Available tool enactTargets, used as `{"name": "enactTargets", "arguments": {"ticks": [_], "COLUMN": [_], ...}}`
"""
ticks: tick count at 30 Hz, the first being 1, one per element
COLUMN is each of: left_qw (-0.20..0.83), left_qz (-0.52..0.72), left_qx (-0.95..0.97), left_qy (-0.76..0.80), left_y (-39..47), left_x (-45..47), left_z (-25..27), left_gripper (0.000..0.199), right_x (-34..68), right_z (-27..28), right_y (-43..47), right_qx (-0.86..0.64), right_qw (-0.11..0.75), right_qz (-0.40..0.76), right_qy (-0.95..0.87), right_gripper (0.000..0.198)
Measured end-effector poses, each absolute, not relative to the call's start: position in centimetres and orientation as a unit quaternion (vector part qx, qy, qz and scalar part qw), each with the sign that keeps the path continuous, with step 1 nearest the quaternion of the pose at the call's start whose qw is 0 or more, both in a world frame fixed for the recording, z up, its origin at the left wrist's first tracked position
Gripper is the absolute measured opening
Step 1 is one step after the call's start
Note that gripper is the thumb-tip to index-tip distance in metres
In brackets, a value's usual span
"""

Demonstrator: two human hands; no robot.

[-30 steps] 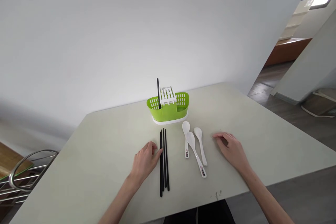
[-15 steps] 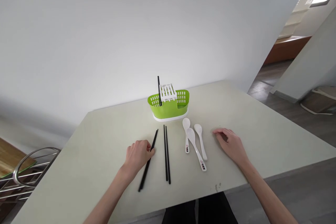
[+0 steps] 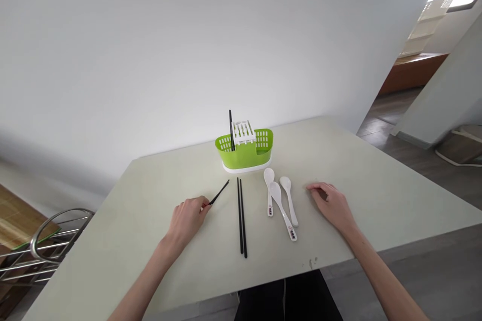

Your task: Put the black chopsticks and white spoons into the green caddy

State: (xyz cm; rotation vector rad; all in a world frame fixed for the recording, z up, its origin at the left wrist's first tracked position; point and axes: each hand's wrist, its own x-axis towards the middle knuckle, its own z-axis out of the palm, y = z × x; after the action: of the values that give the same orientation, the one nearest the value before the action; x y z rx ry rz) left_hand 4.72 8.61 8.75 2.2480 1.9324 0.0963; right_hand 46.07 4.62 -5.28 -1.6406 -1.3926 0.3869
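My left hand (image 3: 188, 220) is closed on a pair of black chopsticks (image 3: 219, 192); their thin ends stick out past my fingertips toward the basket, and the rest is hidden under the hand. Just right of it, two more black chopsticks (image 3: 242, 220) lie side by side on the table. Three white spoons follow: one at the back left (image 3: 269, 180), one across its handle (image 3: 282, 208) and one at the right (image 3: 288, 195). My right hand (image 3: 331, 205) rests beyond them on the tabletop, empty, its fingers loosely bent with a gap to the thumb.
A green basket (image 3: 244, 161) on a white base stands near the wall, with a white slotted piece (image 3: 244, 132) over its middle. Black chopsticks (image 3: 231, 125) stand upright in its left part. A metal-framed stool (image 3: 45, 241) is beside the pale table (image 3: 158, 180) at left.
My left hand has shifted slightly left and turned the chopsticks it holds, so their thin ends now slant further right. My right hand stays in place. The view has moved a little.
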Motion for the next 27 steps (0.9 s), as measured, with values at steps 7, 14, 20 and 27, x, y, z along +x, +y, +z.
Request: {"name": "enactTargets", "arguments": {"ticks": [7, 14, 20, 27], "left_qw": [0.281, 0.500, 0.602, 0.605], "left_qz": [0.341, 0.586, 0.599, 0.616], "left_qx": [0.623, 0.336, 0.191, 0.198], "left_qy": [0.645, 0.542, 0.492, 0.465], "left_y": [8.7, 8.6, 7.7, 6.3], "left_x": [2.8, 4.2, 7.6, 10.5], "left_z": [10.5, 9.7, 8.5, 8.1], "left_gripper": [0.039, 0.015, 0.014, 0.010], "right_x": [46.2, 44.0, 36.7, 31.0], "right_z": [-5.3, -1.3, 5.3, 6.6], "right_y": [4.6, 3.4, 0.2, -0.8], "right_qx": [-0.665, -0.658, -0.509, -0.484], "right_qw": [0.468, 0.502, 0.436, 0.395], "right_qz": [0.166, 0.194, 0.321, 0.474], "right_qy": [-0.558, -0.526, -0.670, -0.620], "right_gripper": [0.033, 0.034, 0.038, 0.060]}}
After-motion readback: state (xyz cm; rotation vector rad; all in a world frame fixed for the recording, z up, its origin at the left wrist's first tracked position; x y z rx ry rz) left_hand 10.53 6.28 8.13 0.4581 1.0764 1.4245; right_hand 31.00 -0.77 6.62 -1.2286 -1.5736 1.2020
